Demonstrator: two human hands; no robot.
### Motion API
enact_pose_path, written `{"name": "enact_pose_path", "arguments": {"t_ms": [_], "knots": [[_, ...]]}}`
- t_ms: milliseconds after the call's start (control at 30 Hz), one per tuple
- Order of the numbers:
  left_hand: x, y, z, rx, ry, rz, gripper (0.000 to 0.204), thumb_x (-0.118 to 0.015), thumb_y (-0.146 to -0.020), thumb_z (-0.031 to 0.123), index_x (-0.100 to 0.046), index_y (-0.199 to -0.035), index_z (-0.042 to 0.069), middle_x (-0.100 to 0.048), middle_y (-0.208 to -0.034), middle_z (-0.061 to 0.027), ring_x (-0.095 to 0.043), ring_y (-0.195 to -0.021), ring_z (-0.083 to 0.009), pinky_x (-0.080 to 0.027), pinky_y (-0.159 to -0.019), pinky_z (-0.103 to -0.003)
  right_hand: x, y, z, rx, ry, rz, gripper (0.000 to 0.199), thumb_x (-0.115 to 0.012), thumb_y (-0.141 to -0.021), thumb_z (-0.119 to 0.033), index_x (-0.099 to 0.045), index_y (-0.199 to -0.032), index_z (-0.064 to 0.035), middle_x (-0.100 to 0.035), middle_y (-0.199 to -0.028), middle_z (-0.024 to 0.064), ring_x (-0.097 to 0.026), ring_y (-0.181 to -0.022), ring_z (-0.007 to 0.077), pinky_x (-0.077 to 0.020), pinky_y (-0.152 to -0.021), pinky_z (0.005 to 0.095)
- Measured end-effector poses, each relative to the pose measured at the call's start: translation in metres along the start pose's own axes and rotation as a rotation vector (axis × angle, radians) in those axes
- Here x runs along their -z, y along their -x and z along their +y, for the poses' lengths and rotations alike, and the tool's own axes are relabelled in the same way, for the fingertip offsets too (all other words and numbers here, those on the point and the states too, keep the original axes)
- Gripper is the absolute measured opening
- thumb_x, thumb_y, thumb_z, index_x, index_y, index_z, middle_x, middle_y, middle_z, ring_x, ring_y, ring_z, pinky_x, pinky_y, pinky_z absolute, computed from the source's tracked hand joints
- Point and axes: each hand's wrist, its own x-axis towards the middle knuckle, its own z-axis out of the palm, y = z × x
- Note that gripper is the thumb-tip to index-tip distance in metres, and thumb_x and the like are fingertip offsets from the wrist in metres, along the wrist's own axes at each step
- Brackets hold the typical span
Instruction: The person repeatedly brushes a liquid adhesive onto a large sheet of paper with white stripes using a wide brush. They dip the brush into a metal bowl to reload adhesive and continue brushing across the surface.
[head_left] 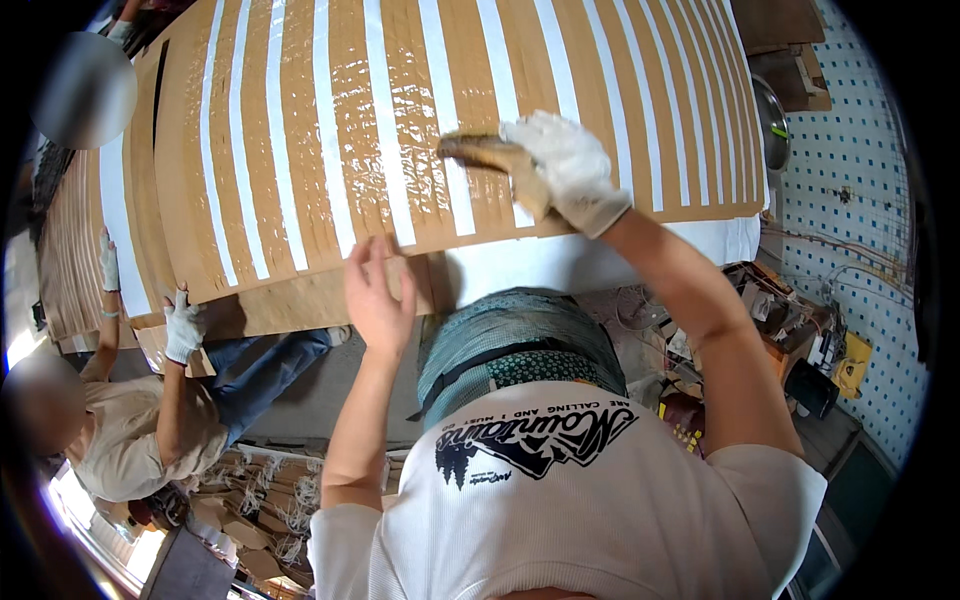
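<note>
My right hand [565,165], in a white work glove, grips a broad brown brush [488,153] above the middle of a big brown board [400,60] marked with white strips. A wet, glossy coat shines on the board around the brush and to its left. My bare left hand [380,300] lies with its fingers stretched out at the board's near edge, holding nothing. Beneath the near right edge hangs a white sheet [620,255], partly covered by the board.
At the left a co-worker's gloved hands [184,325] touch the near edge of the neighbouring panels. A metal bowl [771,125] with something green in it stands beyond the right edge. Tools and clutter [800,330] crowd the floor at right; cardboard pieces [240,520] lie lower left.
</note>
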Motion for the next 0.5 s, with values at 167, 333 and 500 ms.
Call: {"name": "enact_pose_path", "arguments": {"t_ms": [167,333,500], "knots": [[-0.001,-0.023,-0.002,0.298,-0.219,-0.058,0.068,-0.073,-0.082,0.044,-0.056,-0.121,-0.009,-0.055,-0.119,-0.0242,-0.056,-0.109,-0.0392,-0.047,-0.093,-0.043,-0.019,0.022,-0.003,-0.047,-0.203,-0.37,0.017,-0.064,-0.083,-0.01,-0.069,-0.1,-0.0107,-0.062,-0.081,0.013,-0.065,-0.079,0.0312,-0.0538,-0.068,0.039],[-0.014,-0.04,0.024,0.324,-0.323,-0.123,0.085,-0.077,-0.074,0.055,-0.055,-0.113,-0.017,-0.052,-0.116,-0.0291,-0.052,-0.106,-0.0435,-0.046,-0.092,-0.045,-0.014,-0.083,0.065,-0.349,-0.056,-0.454,0.045,-0.075,-0.075,-0.033,-0.061,-0.103,-0.0005,-0.067,-0.097,0.0189,-0.066,-0.093,0.0361,-0.0517,-0.081,0.0468],[-0.016,-0.05,0.033,0.471,-0.291,-0.247,0.093,-0.081,-0.07,0.054,-0.051,-0.121,-0.018,-0.048,-0.126,-0.0361,-0.048,-0.118,-0.051,-0.042,-0.101,-0.05,-0.038,-0.222,0.165,-0.337,0.019,-0.13,0.041,-0.077,-0.076,-0.035,-0.06,-0.094,-0.002,-0.065,-0.091,0.0196,-0.064,-0.09,0.0401,-0.0497,-0.079,0.0493]]}}
